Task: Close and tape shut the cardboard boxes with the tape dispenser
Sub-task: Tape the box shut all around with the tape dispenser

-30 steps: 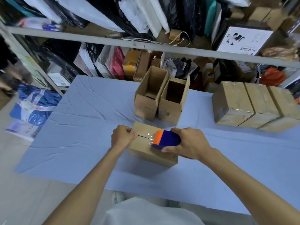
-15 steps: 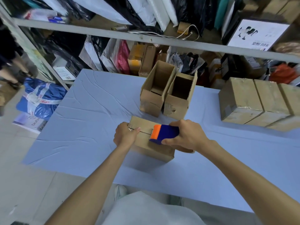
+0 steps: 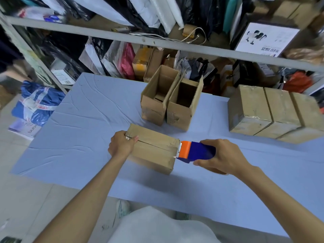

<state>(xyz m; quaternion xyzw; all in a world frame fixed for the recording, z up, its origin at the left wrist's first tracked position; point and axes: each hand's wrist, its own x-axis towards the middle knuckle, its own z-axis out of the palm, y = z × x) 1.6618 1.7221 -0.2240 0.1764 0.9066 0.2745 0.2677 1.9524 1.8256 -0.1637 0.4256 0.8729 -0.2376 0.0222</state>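
While the left hand grips the left end of the closed box, its fingers are curled over that end and the thumb lies on top, right at the seam where the two flaps meet. This box lies flat on the blue-covered bench, near the front edge and between the two arms.

The right hand is wrapped around the blue body of the tape dispenser, fingers over the top and thumb underneath. The dispenser's orange front touches the top right edge of the closed box, and a shiny bit of clear tape shows just there. I cannot tell how far the tape runs along the seam.

Behind the closed box, further back on the bench, an open box stands upright with its flaps up. A second open box stands touching it on the right. Well apart to the right sits a row of three sealed boxes, pressed side by side.

Beyond the bench a metal shelf is crowded with bags and parcels. A blue bag lies on the floor to the left.
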